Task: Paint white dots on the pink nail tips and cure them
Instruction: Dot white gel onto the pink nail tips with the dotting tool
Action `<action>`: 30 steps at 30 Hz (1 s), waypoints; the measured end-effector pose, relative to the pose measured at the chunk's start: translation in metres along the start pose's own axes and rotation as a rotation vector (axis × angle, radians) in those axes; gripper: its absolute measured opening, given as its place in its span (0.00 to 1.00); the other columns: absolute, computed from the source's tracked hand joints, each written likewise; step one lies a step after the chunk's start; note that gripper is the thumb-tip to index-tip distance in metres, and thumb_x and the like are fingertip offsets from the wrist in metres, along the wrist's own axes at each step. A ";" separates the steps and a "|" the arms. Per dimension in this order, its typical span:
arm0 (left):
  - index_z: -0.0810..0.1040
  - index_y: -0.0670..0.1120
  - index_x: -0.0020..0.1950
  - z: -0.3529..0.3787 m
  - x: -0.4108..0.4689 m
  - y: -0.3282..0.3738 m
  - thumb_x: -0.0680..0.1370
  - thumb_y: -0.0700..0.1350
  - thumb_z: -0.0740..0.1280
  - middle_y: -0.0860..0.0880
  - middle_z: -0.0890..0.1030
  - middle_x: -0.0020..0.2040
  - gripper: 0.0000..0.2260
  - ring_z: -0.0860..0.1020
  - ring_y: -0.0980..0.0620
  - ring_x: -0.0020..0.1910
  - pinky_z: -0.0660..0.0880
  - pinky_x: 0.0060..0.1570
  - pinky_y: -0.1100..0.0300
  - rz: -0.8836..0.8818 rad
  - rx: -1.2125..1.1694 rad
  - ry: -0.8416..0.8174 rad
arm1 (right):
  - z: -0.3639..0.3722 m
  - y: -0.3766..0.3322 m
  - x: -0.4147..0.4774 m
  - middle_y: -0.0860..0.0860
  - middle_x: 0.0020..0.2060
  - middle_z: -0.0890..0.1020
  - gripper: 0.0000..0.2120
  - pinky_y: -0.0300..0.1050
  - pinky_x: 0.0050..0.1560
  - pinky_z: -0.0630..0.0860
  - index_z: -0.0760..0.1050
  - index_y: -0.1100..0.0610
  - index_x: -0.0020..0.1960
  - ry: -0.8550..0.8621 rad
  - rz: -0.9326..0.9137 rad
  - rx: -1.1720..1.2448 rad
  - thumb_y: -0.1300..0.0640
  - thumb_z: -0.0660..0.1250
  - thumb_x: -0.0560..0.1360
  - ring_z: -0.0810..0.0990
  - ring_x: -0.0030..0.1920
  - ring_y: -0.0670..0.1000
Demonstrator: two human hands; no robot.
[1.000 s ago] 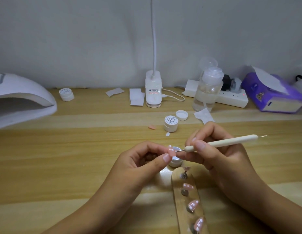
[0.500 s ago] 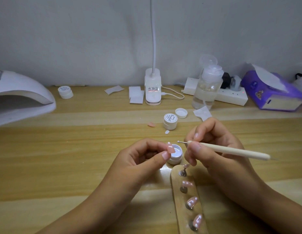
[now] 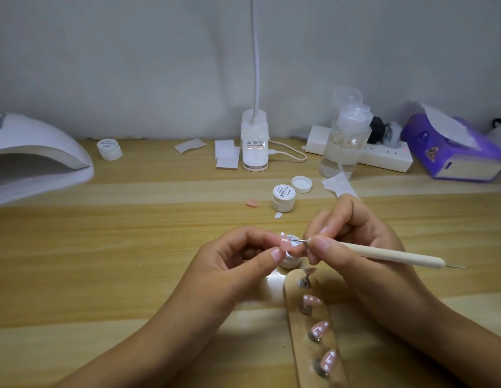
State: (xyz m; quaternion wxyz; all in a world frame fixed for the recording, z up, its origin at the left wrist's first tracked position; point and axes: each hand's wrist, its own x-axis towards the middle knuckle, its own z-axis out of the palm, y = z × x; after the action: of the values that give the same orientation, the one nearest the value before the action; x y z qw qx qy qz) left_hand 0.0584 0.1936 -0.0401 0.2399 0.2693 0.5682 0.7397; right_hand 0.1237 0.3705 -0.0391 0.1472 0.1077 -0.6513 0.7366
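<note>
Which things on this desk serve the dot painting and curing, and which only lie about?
For the job:
left hand pinching a pink nail tip
right hand holding the dotting tool
open gel pot
wooden stick with dotted tips
curing lamp

Lying about:
nearer closed pot
clear bottle
power strip
purple tissue box

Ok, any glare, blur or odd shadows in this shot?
Head view: a glare patch on the table left of the strip; soft shadows under the forearms; tip and tool are sharp, the purple box at the right looks softer.
</note>
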 end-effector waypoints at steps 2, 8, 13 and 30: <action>0.84 0.51 0.43 0.000 0.000 0.000 0.72 0.41 0.69 0.55 0.85 0.39 0.06 0.80 0.64 0.38 0.72 0.40 0.76 -0.001 0.002 -0.007 | 0.000 0.000 0.000 0.50 0.37 0.81 0.06 0.40 0.43 0.77 0.73 0.53 0.42 -0.008 0.001 -0.005 0.58 0.70 0.73 0.81 0.39 0.48; 0.84 0.48 0.44 -0.001 0.000 -0.003 0.72 0.41 0.69 0.53 0.85 0.42 0.05 0.81 0.62 0.43 0.73 0.44 0.74 -0.019 0.002 -0.021 | 0.001 -0.002 -0.001 0.49 0.35 0.80 0.05 0.37 0.42 0.76 0.72 0.53 0.41 -0.026 -0.016 -0.002 0.60 0.68 0.72 0.81 0.39 0.46; 0.85 0.48 0.44 -0.002 0.001 -0.004 0.72 0.42 0.70 0.51 0.86 0.43 0.05 0.82 0.60 0.46 0.73 0.45 0.73 -0.024 0.012 -0.023 | 0.003 -0.002 -0.002 0.49 0.34 0.78 0.06 0.36 0.38 0.74 0.71 0.55 0.40 -0.006 -0.021 -0.023 0.59 0.69 0.69 0.78 0.35 0.45; 0.85 0.51 0.42 -0.001 0.000 -0.002 0.71 0.41 0.70 0.54 0.85 0.39 0.06 0.81 0.63 0.40 0.73 0.42 0.74 -0.033 0.023 -0.018 | 0.003 -0.001 -0.001 0.49 0.34 0.78 0.06 0.41 0.37 0.75 0.71 0.54 0.40 -0.024 -0.009 -0.049 0.59 0.68 0.69 0.78 0.35 0.46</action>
State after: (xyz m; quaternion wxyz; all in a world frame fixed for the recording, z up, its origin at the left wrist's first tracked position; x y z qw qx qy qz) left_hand 0.0579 0.1937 -0.0424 0.2540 0.2691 0.5786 0.7268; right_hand 0.1250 0.3677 -0.0384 0.1453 0.1159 -0.6703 0.7184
